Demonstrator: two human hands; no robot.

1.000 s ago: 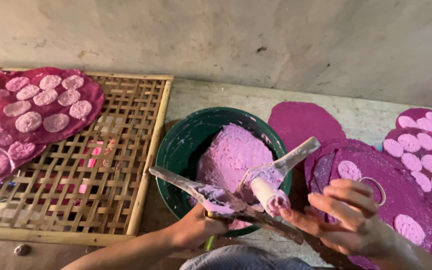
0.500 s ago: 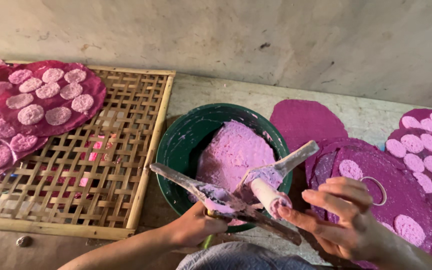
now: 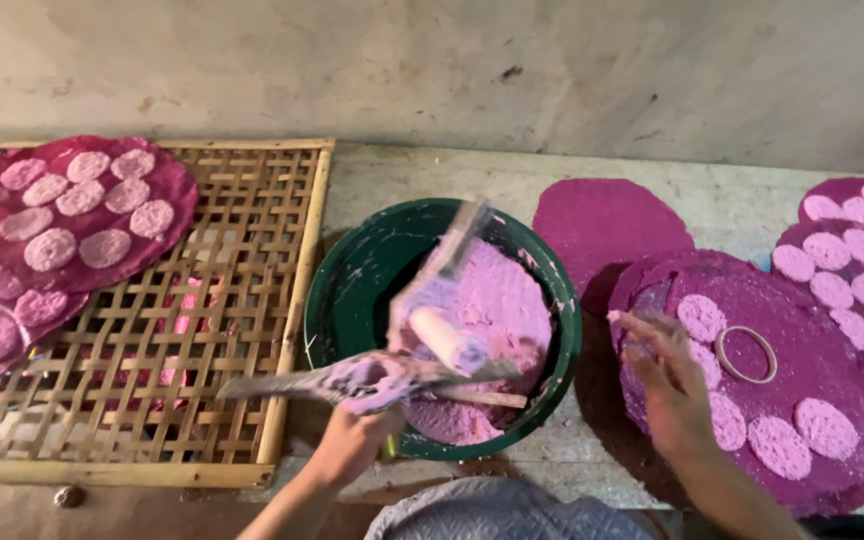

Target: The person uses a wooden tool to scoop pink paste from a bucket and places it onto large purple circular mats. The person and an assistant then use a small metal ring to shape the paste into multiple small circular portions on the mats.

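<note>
My left hand grips a paste-smeared flat stick tool with a short white roller over the green bowl. The bowl holds pink-purple paste. My right hand is off the tool, fingers spread, above a round purple mat that carries several pale pink discs and a thin ring mould. The tool is blurred.
A bamboo lattice tray lies left of the bowl, with a purple mat of pink discs on its far left. A bare purple round and more disc-covered mats lie on the right. A grey wall runs behind.
My right hand has let go of the roller tool and moved right over the purple mat. The left hand has swung the tool up and leftward over the bowl.
</note>
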